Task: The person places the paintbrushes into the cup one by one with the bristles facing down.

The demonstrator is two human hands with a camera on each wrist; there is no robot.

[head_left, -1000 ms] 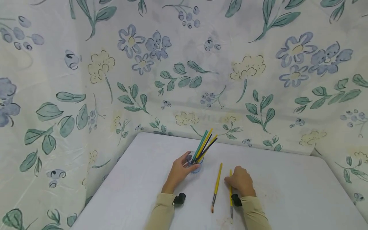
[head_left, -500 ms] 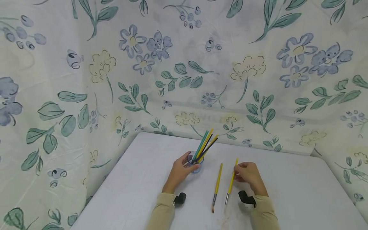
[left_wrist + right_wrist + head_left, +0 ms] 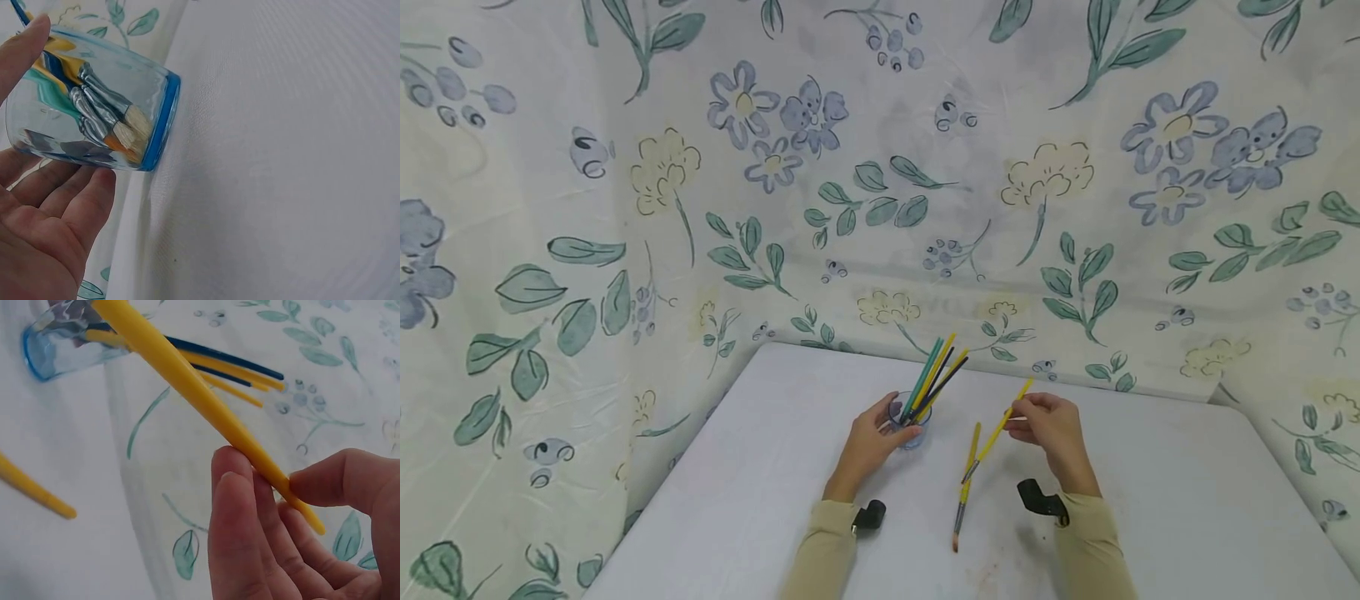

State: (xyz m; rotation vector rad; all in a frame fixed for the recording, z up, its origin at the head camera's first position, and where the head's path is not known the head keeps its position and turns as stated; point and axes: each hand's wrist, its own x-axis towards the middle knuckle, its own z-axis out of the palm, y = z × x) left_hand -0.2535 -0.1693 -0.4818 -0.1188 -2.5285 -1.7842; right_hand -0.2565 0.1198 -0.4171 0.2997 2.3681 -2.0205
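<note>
My left hand [image 3: 863,454] holds a clear glass [image 3: 914,439] between thumb and fingers, on the table left of centre. Several paintbrushes [image 3: 937,377] with teal, yellow and dark blue handles lean in it. Their bristles [image 3: 132,134] point down at the glass's bluish base in the left wrist view. My right hand [image 3: 1052,427] pinches a yellow paintbrush [image 3: 200,394] near the handle's tip, its bristle end slanting down to the left. Beneath that end, a second yellow paintbrush [image 3: 962,510] lies on the table; the two cross in the head view, and whether they touch cannot be told.
The white table [image 3: 760,467] ends at the back against a hanging cloth [image 3: 880,225] with flowers and leaves. Faint brownish smudges [image 3: 988,575] mark the tabletop near the front. A small black camera [image 3: 1041,498] sits at the right wrist, another [image 3: 870,515] at the left.
My right hand has picked up the right-hand yellow paintbrush and moved it up and away from me, its bristle end swinging left over the other brush. The left hand and glass have stayed put.
</note>
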